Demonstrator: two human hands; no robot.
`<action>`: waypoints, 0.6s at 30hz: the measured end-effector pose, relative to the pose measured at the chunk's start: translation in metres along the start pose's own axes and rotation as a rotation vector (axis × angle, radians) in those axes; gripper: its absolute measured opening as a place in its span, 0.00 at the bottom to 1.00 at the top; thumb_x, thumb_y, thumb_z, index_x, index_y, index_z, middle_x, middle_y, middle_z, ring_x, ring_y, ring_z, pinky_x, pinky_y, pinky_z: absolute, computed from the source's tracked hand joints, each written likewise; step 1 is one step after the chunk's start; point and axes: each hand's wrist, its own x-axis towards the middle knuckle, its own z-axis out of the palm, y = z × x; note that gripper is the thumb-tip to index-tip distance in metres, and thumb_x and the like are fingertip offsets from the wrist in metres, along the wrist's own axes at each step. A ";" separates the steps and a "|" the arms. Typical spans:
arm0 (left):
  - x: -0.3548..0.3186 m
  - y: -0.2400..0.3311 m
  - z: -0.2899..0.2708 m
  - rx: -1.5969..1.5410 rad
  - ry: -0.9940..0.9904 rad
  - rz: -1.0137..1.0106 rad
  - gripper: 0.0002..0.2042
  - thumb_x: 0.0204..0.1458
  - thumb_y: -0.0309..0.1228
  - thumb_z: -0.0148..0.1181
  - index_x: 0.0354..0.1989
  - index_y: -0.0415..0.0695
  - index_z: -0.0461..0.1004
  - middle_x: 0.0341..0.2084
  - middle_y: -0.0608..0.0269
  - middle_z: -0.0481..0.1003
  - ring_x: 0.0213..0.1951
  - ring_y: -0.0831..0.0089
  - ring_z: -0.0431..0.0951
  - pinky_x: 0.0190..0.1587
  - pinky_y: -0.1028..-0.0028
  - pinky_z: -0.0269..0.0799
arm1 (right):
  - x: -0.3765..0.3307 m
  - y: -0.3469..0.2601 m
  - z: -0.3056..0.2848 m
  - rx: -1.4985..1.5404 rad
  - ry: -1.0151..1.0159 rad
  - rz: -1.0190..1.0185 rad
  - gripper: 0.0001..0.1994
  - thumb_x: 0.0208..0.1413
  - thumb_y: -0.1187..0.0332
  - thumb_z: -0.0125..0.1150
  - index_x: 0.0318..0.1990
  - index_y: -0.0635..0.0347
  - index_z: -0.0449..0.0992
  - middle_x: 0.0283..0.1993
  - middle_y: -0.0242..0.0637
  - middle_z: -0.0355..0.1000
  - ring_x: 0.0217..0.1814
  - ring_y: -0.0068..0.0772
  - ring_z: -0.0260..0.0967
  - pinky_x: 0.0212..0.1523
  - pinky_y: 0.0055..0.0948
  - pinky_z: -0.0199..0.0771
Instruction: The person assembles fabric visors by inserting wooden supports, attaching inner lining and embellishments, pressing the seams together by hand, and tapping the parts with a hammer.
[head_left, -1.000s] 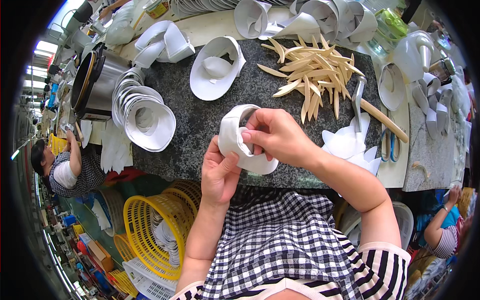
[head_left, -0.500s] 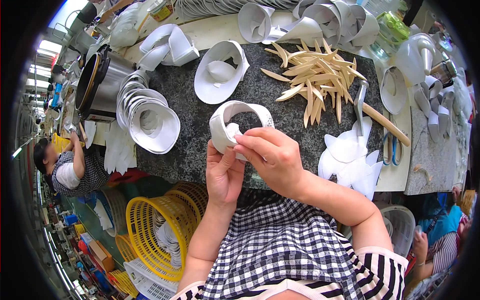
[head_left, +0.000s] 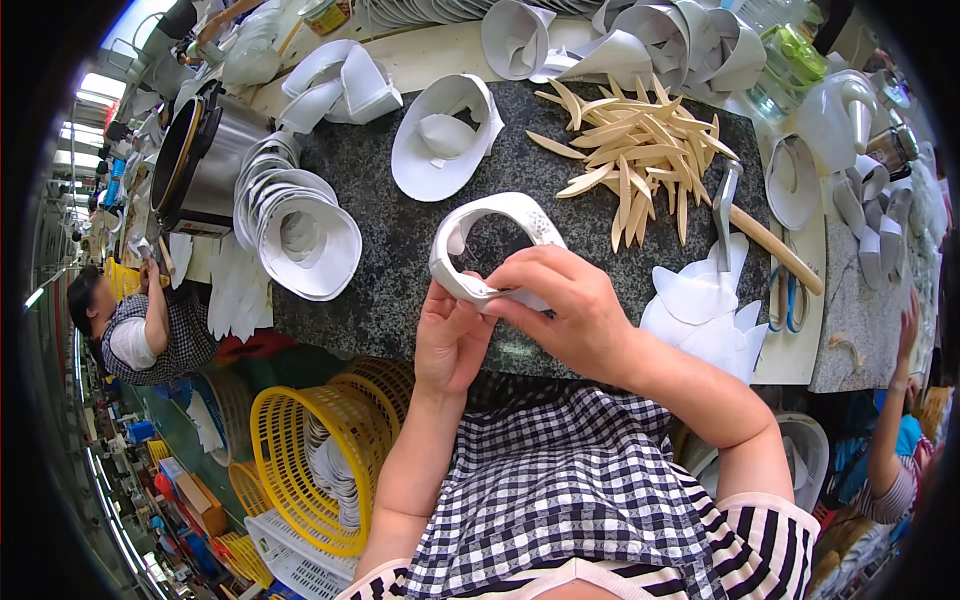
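White, ring-shaped material, a curved piece [head_left: 510,205], is pinched at its near edge between thumb and fingers of both the left hand [head_left: 448,345] and the right hand [head_left: 572,308], over a dark speckled slab [head_left: 375,300]. Beyond the hands, a white oval piece [head_left: 412,160] is laid; to their right, pale slivers [head_left: 630,145] are heaped; to their left, white cupped pieces [head_left: 338,245] are stacked.

the right hand [head_left: 572,305] has moved from inside the white ring [head_left: 448,240] to its rim beside the left hand [head_left: 450,342].
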 end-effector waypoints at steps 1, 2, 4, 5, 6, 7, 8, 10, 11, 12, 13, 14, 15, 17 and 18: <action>0.001 -0.003 0.003 0.031 0.031 0.020 0.23 0.55 0.23 0.66 0.60 0.46 0.68 0.52 0.61 0.76 0.54 0.69 0.76 0.61 0.67 0.72 | -0.001 -0.005 0.005 0.020 0.105 0.051 0.11 0.48 0.71 0.71 0.40 0.60 0.79 0.39 0.39 0.76 0.38 0.42 0.74 0.40 0.39 0.75; 0.000 -0.006 0.004 0.061 0.062 0.041 0.23 0.56 0.23 0.66 0.60 0.47 0.68 0.52 0.61 0.76 0.54 0.69 0.77 0.61 0.67 0.72 | -0.002 -0.009 0.010 0.041 0.209 0.102 0.11 0.49 0.69 0.71 0.40 0.59 0.80 0.40 0.39 0.76 0.38 0.42 0.75 0.40 0.39 0.75; -0.001 -0.012 0.002 0.045 0.041 0.034 0.23 0.56 0.24 0.66 0.60 0.47 0.68 0.52 0.62 0.76 0.54 0.71 0.77 0.60 0.67 0.73 | -0.005 -0.011 0.015 -0.009 0.218 0.086 0.11 0.49 0.67 0.71 0.39 0.59 0.80 0.40 0.39 0.77 0.37 0.40 0.75 0.39 0.38 0.74; -0.002 -0.013 0.003 0.022 0.050 0.054 0.21 0.56 0.21 0.65 0.58 0.46 0.69 0.51 0.62 0.77 0.54 0.71 0.77 0.60 0.67 0.73 | -0.005 -0.011 0.017 -0.111 0.236 0.065 0.11 0.49 0.68 0.72 0.39 0.60 0.80 0.39 0.39 0.77 0.37 0.40 0.75 0.39 0.37 0.74; -0.002 -0.014 0.003 -0.001 0.059 0.074 0.20 0.57 0.19 0.64 0.57 0.46 0.71 0.51 0.61 0.77 0.53 0.70 0.77 0.61 0.66 0.72 | -0.005 -0.012 0.017 -0.212 0.254 0.044 0.10 0.49 0.68 0.72 0.38 0.60 0.80 0.39 0.38 0.77 0.37 0.39 0.75 0.39 0.36 0.74; -0.001 -0.014 0.005 0.001 0.058 0.074 0.20 0.57 0.19 0.64 0.57 0.46 0.71 0.51 0.61 0.77 0.53 0.70 0.77 0.61 0.66 0.72 | -0.004 -0.013 0.018 -0.212 0.256 0.043 0.10 0.49 0.68 0.72 0.38 0.60 0.80 0.39 0.38 0.77 0.37 0.39 0.75 0.39 0.36 0.74; -0.001 -0.015 0.005 0.045 0.048 0.097 0.19 0.57 0.18 0.63 0.56 0.46 0.71 0.51 0.61 0.77 0.53 0.71 0.77 0.60 0.67 0.73 | -0.005 -0.014 0.018 -0.178 0.250 0.064 0.09 0.49 0.70 0.70 0.38 0.60 0.79 0.38 0.38 0.77 0.37 0.40 0.75 0.39 0.36 0.73; 0.000 -0.015 0.005 0.090 0.035 0.122 0.19 0.57 0.17 0.62 0.56 0.46 0.71 0.51 0.61 0.77 0.52 0.71 0.77 0.59 0.68 0.74 | -0.005 -0.015 0.017 -0.146 0.245 0.081 0.08 0.50 0.72 0.69 0.37 0.59 0.78 0.38 0.38 0.76 0.37 0.40 0.74 0.40 0.36 0.72; 0.000 -0.016 0.004 0.141 0.007 0.118 0.20 0.57 0.20 0.63 0.57 0.46 0.70 0.51 0.62 0.77 0.52 0.71 0.77 0.58 0.69 0.74 | -0.005 -0.015 0.014 -0.109 0.206 0.087 0.07 0.51 0.74 0.66 0.38 0.60 0.77 0.38 0.38 0.76 0.38 0.41 0.73 0.41 0.38 0.71; 0.000 -0.017 0.005 0.193 -0.022 0.114 0.21 0.58 0.23 0.64 0.59 0.46 0.69 0.51 0.63 0.76 0.53 0.71 0.77 0.57 0.69 0.75 | -0.006 -0.015 0.012 -0.071 0.167 0.091 0.06 0.52 0.76 0.64 0.39 0.60 0.76 0.37 0.39 0.75 0.39 0.43 0.72 0.43 0.39 0.70; -0.002 -0.017 0.008 0.194 -0.024 0.118 0.21 0.58 0.23 0.64 0.59 0.46 0.69 0.51 0.63 0.76 0.53 0.71 0.77 0.57 0.69 0.75 | -0.006 -0.013 0.011 -0.071 0.166 0.086 0.06 0.52 0.76 0.64 0.39 0.60 0.76 0.37 0.39 0.75 0.39 0.43 0.72 0.43 0.39 0.70; -0.005 -0.018 0.015 0.171 0.026 0.105 0.19 0.57 0.20 0.63 0.56 0.45 0.70 0.50 0.62 0.76 0.52 0.71 0.77 0.58 0.69 0.75 | -0.007 -0.010 0.011 0.013 0.134 0.096 0.07 0.53 0.77 0.63 0.40 0.61 0.75 0.38 0.40 0.75 0.40 0.45 0.72 0.43 0.40 0.69; -0.006 -0.018 0.022 0.148 0.077 0.093 0.18 0.56 0.17 0.63 0.54 0.43 0.71 0.50 0.61 0.77 0.52 0.71 0.78 0.58 0.68 0.75 | -0.007 -0.008 0.009 0.097 0.101 0.104 0.08 0.54 0.78 0.61 0.41 0.62 0.74 0.38 0.41 0.74 0.41 0.47 0.71 0.43 0.40 0.69; -0.003 -0.014 0.031 0.203 0.078 0.125 0.17 0.56 0.17 0.63 0.53 0.42 0.71 0.50 0.61 0.76 0.52 0.71 0.78 0.58 0.69 0.74 | -0.005 -0.008 0.002 0.161 0.060 0.148 0.08 0.54 0.77 0.62 0.42 0.62 0.74 0.40 0.42 0.74 0.43 0.49 0.71 0.44 0.41 0.69; -0.002 -0.010 0.037 0.259 0.083 0.153 0.17 0.56 0.17 0.63 0.53 0.42 0.71 0.50 0.60 0.76 0.52 0.70 0.77 0.58 0.69 0.74 | -0.003 -0.009 -0.002 0.226 0.020 0.198 0.09 0.55 0.76 0.62 0.43 0.63 0.73 0.41 0.43 0.73 0.44 0.51 0.71 0.46 0.42 0.70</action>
